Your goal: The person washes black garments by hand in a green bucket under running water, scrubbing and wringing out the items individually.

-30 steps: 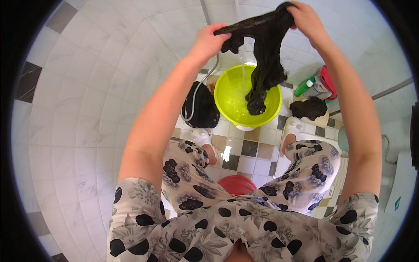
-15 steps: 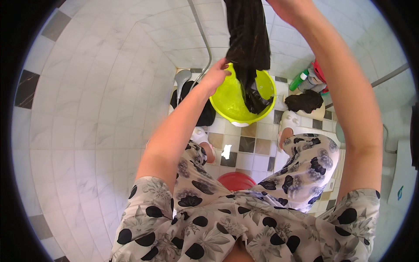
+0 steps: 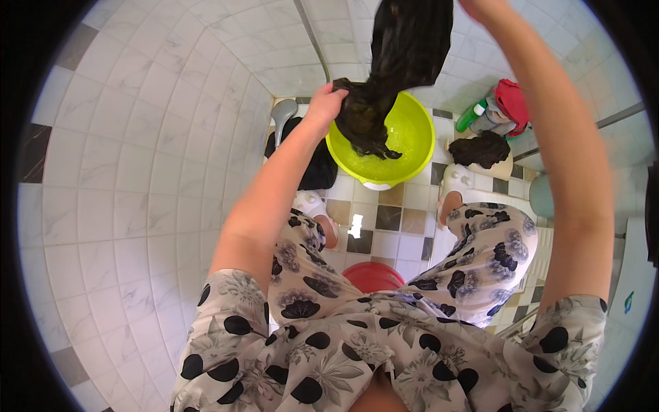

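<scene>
Above round lime-green basin (image 3: pixel 417 134), your left hand (image 3: pixel 325 107) grips long black cloth (image 3: pixel 410 51) hanging right of fingers; right hand (image 3: pixel 484 8) grip unclear.

The upper edge cut off my right hand (image 3: pixel 486 9), so I could not tell whether its fingers gripped the black cloth (image 3: pixel 412 48), whose top also ran out of view. That cloth hid part of the rim of the yellow-green basin (image 3: pixel 415 130); my left forearm (image 3: pixel 271 189) covered some of the dark heap (image 3: pixel 319 168), my patterned clothes (image 3: pixel 302 343) part of the red basin (image 3: pixel 374 276).
</scene>
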The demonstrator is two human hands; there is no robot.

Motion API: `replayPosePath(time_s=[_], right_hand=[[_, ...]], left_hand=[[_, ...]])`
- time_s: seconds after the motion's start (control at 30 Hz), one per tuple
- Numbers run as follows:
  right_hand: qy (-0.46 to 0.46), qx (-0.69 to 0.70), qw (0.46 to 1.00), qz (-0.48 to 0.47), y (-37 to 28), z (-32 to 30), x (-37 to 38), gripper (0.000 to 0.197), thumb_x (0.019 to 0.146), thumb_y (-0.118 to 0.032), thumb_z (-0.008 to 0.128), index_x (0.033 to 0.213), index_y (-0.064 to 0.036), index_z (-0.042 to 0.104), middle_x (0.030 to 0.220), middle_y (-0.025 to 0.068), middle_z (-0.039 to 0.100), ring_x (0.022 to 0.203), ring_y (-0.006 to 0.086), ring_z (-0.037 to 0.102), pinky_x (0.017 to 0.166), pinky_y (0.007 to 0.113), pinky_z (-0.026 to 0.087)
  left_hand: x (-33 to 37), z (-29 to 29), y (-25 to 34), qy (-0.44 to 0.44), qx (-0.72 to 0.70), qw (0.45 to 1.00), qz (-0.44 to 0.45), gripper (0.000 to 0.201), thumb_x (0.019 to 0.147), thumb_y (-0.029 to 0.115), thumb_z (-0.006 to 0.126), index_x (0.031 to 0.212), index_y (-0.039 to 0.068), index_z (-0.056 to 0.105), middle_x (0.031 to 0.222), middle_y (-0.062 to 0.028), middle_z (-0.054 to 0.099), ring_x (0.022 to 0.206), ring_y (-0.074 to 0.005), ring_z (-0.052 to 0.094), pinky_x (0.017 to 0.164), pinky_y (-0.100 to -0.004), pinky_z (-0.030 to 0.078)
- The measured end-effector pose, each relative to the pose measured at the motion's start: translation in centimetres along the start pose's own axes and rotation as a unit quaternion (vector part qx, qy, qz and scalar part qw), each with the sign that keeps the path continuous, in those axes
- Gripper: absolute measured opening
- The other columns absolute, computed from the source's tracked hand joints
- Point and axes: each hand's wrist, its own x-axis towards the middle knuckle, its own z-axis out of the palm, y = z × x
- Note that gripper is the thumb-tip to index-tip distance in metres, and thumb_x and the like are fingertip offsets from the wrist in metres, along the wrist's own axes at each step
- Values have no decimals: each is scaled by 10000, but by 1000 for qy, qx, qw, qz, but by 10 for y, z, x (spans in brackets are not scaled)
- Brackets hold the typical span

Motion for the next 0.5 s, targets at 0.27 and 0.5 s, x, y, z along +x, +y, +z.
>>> replayPosePath(time_s=[0.27, 0.5], right_hand=[[-362, -67, 923, 111, 59, 67, -170, 832, 677, -125, 743, 1386, -106, 308, 1265, 173, 508, 1176, 306, 474, 996, 370, 376], [-355, -5, 900, 252, 80, 72, -179, 325, 728, -211, 710, 1003, -54, 636, 881, 113, 659, 841, 195, 605, 786, 337, 466]], left_hand=[[-12, 8, 19, -92, 247, 949, 170, 208, 779, 60, 549, 946, -20, 644, 815, -36, 649, 748, -117, 583, 702, -262, 473], [-18, 6, 57, -117, 254, 934, 221, 195, 750, 103, 636, 925, 20, 611, 763, -48, 624, 726, -119, 572, 675, -271, 470]])
